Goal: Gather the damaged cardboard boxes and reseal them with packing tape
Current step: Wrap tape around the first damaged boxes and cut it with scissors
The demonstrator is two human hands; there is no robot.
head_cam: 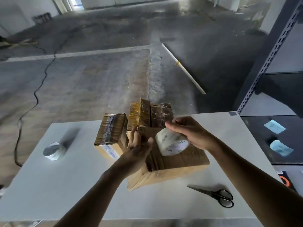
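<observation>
Taping up the big box (180,161) that's sitting mid-table (65,185), and I'm wondering if I'm doing this right. My right hand (191,133) is gripping the roll (172,143) from above, hovering it just over the lid. My left hand (139,145) is sitting at the far-left edge of the lid, fingers mostly straight. It's too blurry to say whether it's pinching the tape end or only pressing there.

Reply: Looking fine so far, I'd say. If you're anchoring the end with the left, be pressing it down over the edge so it's grabbing the side wall too. Then be pulling the roll low and flat along the seam, keeping it taut, so you're not trapping wrinkles. That lid is looking creased, so be smoothing behind the roll as you're going.

OP: Cutting it how?

Reply: Your scissors (214,194) are lying near your right elbow, so you're reaching them easily enough. You're also keeping a spare roll (53,150) off to the left. The small boxes (113,130) are crowding right behind the big one, so be watching that the tape isn't catching on them.
</observation>
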